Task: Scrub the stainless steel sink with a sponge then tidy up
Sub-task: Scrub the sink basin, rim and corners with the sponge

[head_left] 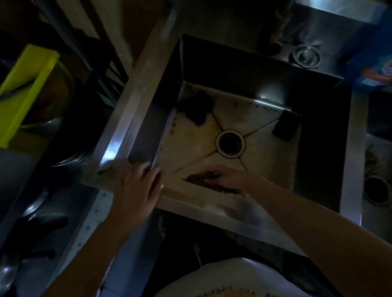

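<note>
Resting left hand [137, 189] on sink [133, 101] rim, fingers straight | right hand [231, 180] inside it, grip unclear

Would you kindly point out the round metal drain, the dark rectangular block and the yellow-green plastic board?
round metal drain [230, 142]: head view, dark opening.
dark rectangular block [286, 125]: head view, top face.
yellow-green plastic board [11, 108]: head view, flat face.

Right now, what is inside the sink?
In the sink: an open drain, a dark clump in the far corner, a dark block by the right wall, crumbs, and the right hand at the near wall. Whatever lies under that hand is hidden.
</note>
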### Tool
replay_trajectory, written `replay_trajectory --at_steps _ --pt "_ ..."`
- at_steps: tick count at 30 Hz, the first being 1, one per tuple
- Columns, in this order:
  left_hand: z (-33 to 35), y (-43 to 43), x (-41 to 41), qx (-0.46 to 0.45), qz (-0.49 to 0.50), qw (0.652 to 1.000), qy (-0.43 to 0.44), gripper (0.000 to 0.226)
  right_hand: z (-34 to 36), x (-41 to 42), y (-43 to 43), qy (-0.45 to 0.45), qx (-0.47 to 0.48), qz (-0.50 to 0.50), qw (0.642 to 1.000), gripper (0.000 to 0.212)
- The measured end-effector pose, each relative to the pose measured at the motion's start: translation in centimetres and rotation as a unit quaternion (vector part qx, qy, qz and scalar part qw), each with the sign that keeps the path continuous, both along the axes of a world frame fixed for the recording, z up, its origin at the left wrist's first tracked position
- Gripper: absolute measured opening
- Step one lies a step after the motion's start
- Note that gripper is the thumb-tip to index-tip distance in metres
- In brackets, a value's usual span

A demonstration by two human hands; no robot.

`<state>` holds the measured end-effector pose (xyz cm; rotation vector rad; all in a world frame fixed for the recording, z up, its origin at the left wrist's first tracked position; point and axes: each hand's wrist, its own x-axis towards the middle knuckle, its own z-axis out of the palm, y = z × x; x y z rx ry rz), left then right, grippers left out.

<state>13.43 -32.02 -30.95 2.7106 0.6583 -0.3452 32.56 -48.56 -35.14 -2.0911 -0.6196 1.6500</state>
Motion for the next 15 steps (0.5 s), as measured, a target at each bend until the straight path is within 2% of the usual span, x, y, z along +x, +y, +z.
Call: replay_trajectory --at_steps 5,9,12,15 --pt "-0.3 0.5 0.3 0.002 -0.007 1.000 0.025 0.043 -0.9 1.9 -6.7 -0.020 -0.074 0.009 0.997 0.037" --pt "-0.2 0.5 0.5 -0.002 0.008 1.000 0.009 0.057 -1.7 3.2 -12.4 -0.033 -0.145 0.012 0.989 0.040" --pt "-0.1 0.5 0.6 0.013 0.005 1.000 -0.007 0.050 -1.9 3.7 -14.1 -0.061 -0.186 0.016 0.981 0.039" --pt "-0.3 0.6 0.6 0.032 -0.002 0.999 0.014 0.047 -1.5 3.2 -12.6 -0.052 -0.178 0.022 0.982 0.042"
